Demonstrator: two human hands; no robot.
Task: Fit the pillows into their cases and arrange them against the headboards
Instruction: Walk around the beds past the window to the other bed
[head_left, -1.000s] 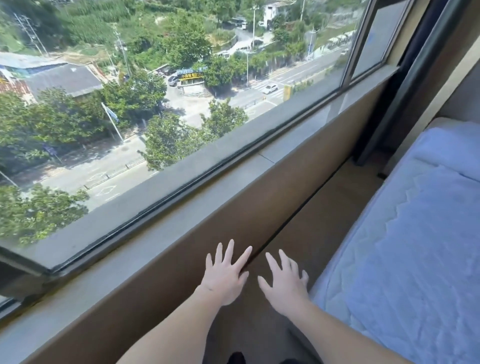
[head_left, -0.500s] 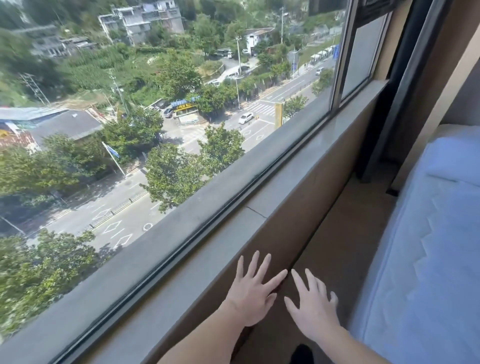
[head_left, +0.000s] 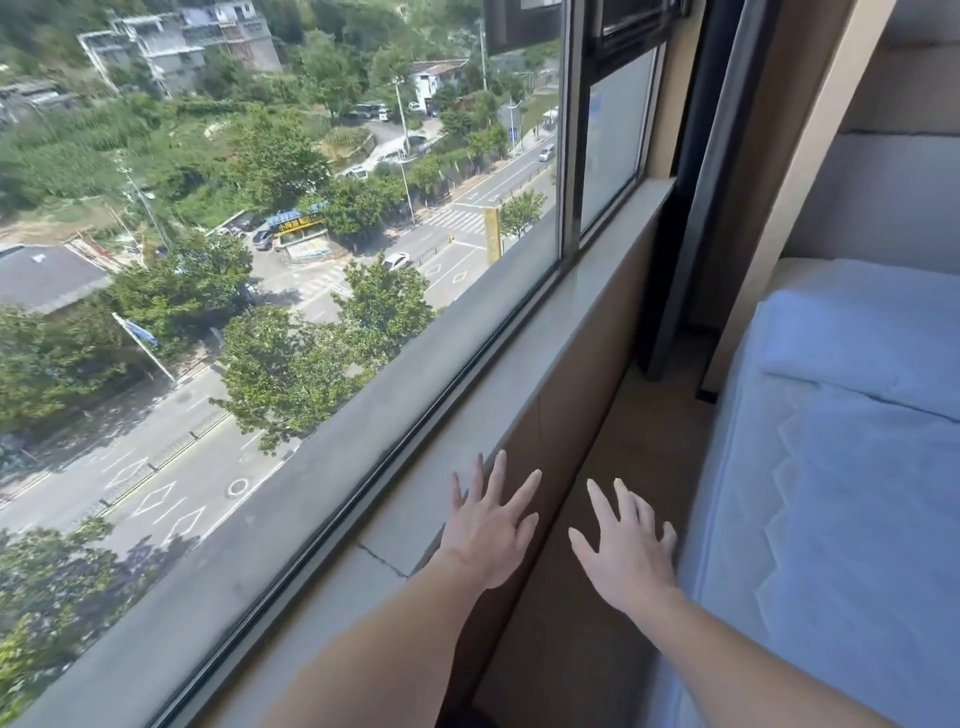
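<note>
My left hand (head_left: 488, 530) is held out flat with fingers spread, over the edge of the stone windowsill (head_left: 524, 395). My right hand (head_left: 623, 545) is also spread and holds nothing, over the narrow floor gap beside the bed. A bare quilted white mattress (head_left: 841, 519) fills the right side. A folded white cloth or pillowcase (head_left: 857, 343) lies on it near the head end. The padded grey headboard (head_left: 883, 197) rises at the top right. No pillow is in view.
A large window (head_left: 260, 260) on the left looks down on a street and trees. A brown carpeted strip (head_left: 639, 447) runs between the sill wall and the bed. A dark curtain edge (head_left: 691, 208) hangs in the corner ahead.
The view has swung up and to the right, showing more of the headboard and the far window pane. Both hands stay spread and empty in front of me.
</note>
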